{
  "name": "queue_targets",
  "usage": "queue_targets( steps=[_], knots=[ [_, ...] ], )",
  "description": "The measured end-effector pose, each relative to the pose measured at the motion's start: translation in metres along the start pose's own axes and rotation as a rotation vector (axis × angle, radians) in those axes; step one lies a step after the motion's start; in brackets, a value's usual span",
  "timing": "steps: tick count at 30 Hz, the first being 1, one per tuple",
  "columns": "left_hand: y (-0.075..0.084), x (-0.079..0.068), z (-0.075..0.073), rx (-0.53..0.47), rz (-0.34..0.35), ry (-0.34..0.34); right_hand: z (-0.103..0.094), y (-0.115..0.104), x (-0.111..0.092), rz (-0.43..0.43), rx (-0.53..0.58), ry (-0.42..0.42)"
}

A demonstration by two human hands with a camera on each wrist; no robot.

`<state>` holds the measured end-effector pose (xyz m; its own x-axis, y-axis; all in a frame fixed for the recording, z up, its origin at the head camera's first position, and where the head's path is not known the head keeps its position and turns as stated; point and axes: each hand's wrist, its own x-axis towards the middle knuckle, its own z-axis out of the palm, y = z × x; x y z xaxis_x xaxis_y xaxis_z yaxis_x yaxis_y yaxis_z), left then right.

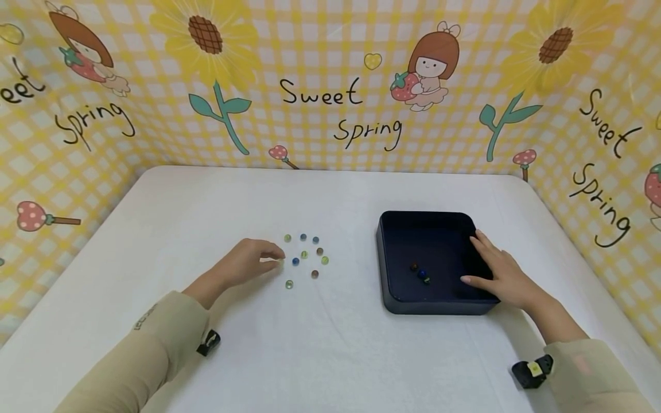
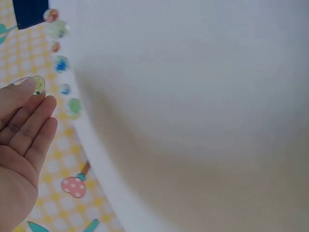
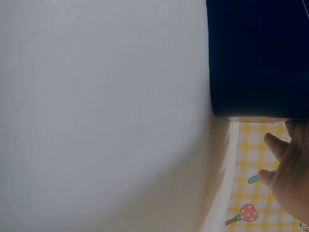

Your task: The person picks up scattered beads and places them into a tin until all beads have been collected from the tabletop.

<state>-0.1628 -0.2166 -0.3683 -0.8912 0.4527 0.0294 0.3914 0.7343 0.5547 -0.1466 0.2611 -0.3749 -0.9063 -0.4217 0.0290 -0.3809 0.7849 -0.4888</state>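
Observation:
Left of the tray, my left hand point(image 1: 252, 264) pinches a yellow-green glass marble point(image 2: 38, 85) between thumb and fingers, just above the white table. Beside its fingertips lie several loose marbles, among them a blue marble point(image 1: 295, 261), a brown marble point(image 1: 315, 274) and a green marble point(image 1: 289, 284). My right hand point(image 1: 503, 278) rests over the right rim of a dark blue tray point(image 1: 439, 307), fingers spread and thumb reaching over the inside. In the right wrist view the right hand point(image 3: 292, 174) is partly cut off beside the tray wall. Three marbles point(image 1: 422, 273) lie close together on the tray floor.
The white tabletop point(image 1: 310, 355) spreads around the marbles and tray. A yellow checked cloth point(image 1: 320, 46) with printed flowers and figures stands behind the table and along both sides. Small black devices are on the left wrist point(image 1: 209, 343) and right wrist point(image 1: 532, 371).

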Motion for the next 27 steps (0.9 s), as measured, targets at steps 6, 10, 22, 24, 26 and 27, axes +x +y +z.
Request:
queue_targets(
  steps=[6, 10, 22, 24, 26, 27],
  knots=[
    [0.016, 0.003, 0.0, -0.055, 0.072, 0.038, 0.0, 0.0, 0.0, 0.003, 0.0, 0.001],
    [0.027, 0.006, 0.007, -0.1, 0.125, 0.036, 0.0, -0.001, 0.0, 0.001, 0.002, -0.002],
    [0.058, 0.028, 0.02, -0.123, 0.256, -0.031, 0.0, 0.0, 0.001, 0.001, 0.01, -0.008],
    [0.064, 0.031, 0.022, -0.138, 0.235, -0.049, 0.001, 0.0, 0.001, 0.001, 0.009, -0.005],
    [0.069, 0.034, 0.023, -0.164, 0.213, -0.067, 0.001, 0.0, 0.001, 0.001, 0.008, -0.003],
    [0.071, 0.036, 0.024, -0.167, 0.211, -0.068, 0.0, 0.0, 0.001, 0.0, 0.009, -0.002]
  ],
)
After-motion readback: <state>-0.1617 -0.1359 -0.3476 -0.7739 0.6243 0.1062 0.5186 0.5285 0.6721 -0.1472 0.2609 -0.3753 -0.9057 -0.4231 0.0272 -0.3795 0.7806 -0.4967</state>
